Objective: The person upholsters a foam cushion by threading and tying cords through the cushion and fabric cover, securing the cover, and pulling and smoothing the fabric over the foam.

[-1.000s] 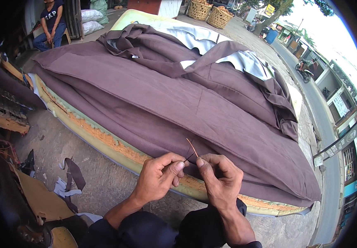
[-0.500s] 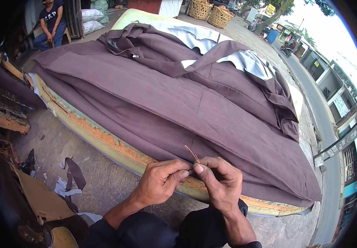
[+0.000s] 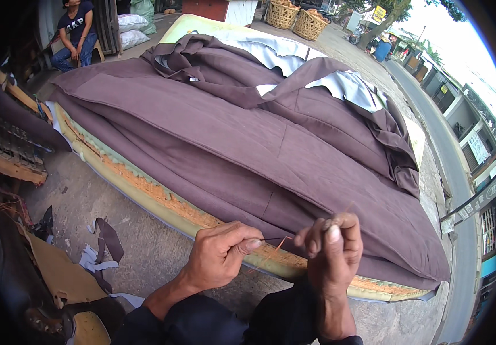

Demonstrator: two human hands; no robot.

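Head view: a thin dark needle-like piece (image 3: 274, 238) is held near the lower centre of the frame, with an orange thread (image 3: 281, 245) hanging at its right end; whether an eye is passed through is too small to tell. The piece is pinched by the grip of the left hand (image 3: 219, 253), between thumb and forefinger. The right hand (image 3: 334, 247) is raised just beside that end with its fingers curled, but it is blurred, and it cannot be told whether any thread is grasped by its grip. The thread could be pulled off the piece if it were tugged while only loosely caught, or its strands could be frayed by repeated handling. Should the left pinch be loosened, the piece could be dropped and, being so thin and dark, easily lost against the brown fabric (image 3: 219, 126) spread across the middle of the frame. The loose thread could also be snagged on the rough orange-brown strip (image 3: 167, 195) along the near edge, or, if dropped further, be tangled among the fabric scraps (image 3: 109, 238) at lower left.
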